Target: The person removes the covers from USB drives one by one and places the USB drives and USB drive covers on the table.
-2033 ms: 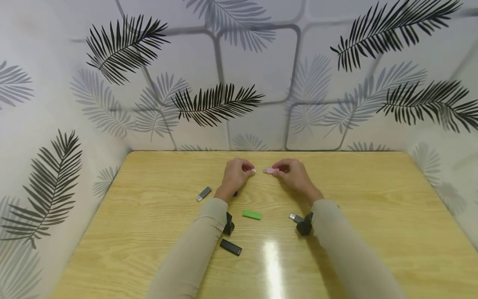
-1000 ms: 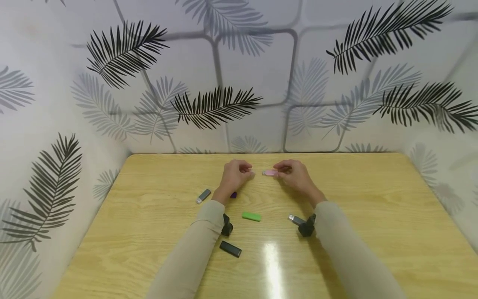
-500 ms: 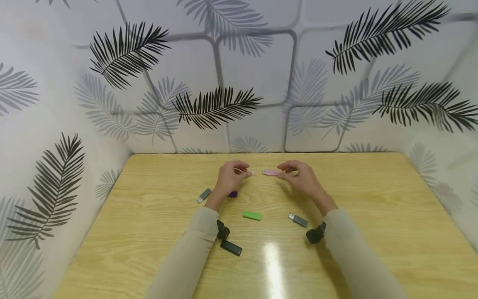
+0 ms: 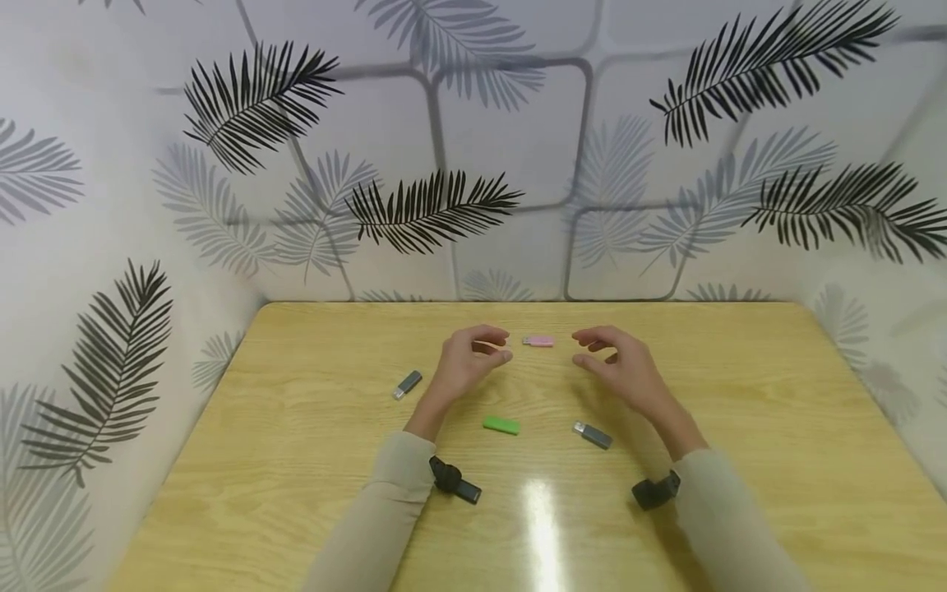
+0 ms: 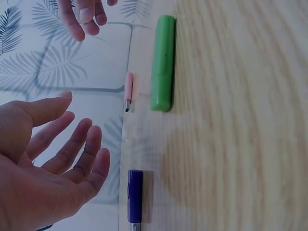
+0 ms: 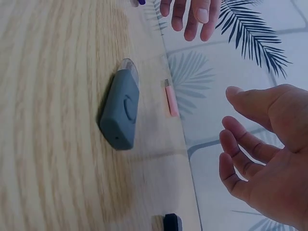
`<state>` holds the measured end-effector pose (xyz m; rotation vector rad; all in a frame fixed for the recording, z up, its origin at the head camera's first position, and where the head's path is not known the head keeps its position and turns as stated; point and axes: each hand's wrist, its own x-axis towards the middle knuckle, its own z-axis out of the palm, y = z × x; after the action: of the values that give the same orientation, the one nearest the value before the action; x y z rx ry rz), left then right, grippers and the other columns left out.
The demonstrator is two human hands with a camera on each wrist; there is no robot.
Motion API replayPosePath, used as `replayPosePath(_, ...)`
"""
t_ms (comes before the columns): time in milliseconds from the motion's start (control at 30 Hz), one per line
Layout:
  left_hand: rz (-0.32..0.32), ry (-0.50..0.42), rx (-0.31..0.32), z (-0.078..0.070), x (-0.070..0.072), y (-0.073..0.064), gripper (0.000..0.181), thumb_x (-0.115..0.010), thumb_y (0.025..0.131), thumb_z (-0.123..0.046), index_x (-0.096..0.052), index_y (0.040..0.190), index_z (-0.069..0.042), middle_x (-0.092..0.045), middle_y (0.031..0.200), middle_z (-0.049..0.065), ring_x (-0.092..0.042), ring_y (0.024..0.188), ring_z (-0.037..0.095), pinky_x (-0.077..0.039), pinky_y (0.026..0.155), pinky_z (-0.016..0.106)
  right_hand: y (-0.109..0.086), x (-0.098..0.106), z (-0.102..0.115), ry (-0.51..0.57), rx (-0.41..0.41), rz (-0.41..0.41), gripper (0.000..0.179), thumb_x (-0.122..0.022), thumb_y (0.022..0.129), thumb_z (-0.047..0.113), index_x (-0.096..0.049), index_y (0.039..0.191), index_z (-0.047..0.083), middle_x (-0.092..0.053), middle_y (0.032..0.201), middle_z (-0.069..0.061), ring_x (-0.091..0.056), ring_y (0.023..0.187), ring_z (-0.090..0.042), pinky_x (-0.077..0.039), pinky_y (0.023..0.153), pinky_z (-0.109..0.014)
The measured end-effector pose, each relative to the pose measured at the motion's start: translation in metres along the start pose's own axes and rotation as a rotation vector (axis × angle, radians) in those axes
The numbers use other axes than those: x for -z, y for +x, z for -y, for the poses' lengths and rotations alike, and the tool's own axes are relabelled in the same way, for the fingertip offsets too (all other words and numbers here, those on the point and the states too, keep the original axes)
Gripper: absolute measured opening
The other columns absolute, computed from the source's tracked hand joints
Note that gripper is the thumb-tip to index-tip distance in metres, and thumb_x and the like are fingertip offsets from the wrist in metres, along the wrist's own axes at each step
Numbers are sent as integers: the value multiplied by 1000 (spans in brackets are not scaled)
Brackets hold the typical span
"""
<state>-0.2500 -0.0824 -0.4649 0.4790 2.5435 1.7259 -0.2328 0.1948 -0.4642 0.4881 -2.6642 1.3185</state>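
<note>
Head view: I have the pink stick (image 4: 538, 341) lying on the wooden table (image 4: 592, 526), between the left hand (image 4: 469, 358) and the right hand (image 4: 617, 362). The hands are well apart, thumbs parted from fingertips, both clear of the pink stick. Nearer me than the pink stick lie the green stick (image 4: 501, 425) and, closer again, the black stick (image 4: 468, 492) (the wrist camera (image 4: 445, 475) covers part of it). One grey stick (image 4: 593, 436) sits nearer me and right of the pink stick, a second grey stick (image 4: 408, 385) nearer me and left.

Left wrist: I see the green stick closer to the lens than the pink stick, and a purple stick (image 5: 135, 196) off its metal end.

Right wrist: one grey stick looms before the pink stick; off its plain end lies a dark thing (image 6: 172, 222), cut by the frame, which I can't identify.
</note>
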Motion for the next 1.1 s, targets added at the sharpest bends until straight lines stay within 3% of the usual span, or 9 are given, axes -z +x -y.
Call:
replayPosePath(233, 55, -18, -14, -5, -5, -9, 35, -74, 96, -10, -68, 129, 1, -68, 124, 18, -68, 107, 34, -59, 87, 40, -16, 10, 1, -40, 5, -39, 31, -75, 95, 9, -69, 124, 1, -70, 120, -16, -62, 108, -33, -52, 83, -46)
replayPosePath(533, 62, -44, -27, -9, -8, -20, 33, -74, 96, -8, -68, 128, -2, -68, 125, 18, -68, 109, 34, -59, 87, 38, -40, 20, -6, -78, -6, -62, 31, -77, 93, 10, -70, 122, 2, -71, 120, -16, -62, 107, -32, -53, 84, -52)
replayPosePath(767, 64, -82, -27, -12, -13, -27, 32, -75, 95, -9, -70, 127, -5, -68, 124, 18, -68, 108, 33, -59, 88, 37, -57, 31, -16, -144, -40, -33, 33, -77, 92, 8, -69, 123, 1, -69, 121, -19, -62, 110, -37, -53, 90, -58)
replayPosePath(1100, 61, -143, -65, -15, -22, -38, 34, -74, 95, -4, -67, 127, 3, -67, 121, 25, -67, 106, 39, -57, 92, 39, -70, 40, -30, -169, -94, 16, 40, -82, 85, 1, -68, 121, -4, -68, 116, -25, -65, 106, -43, -52, 94, -59)
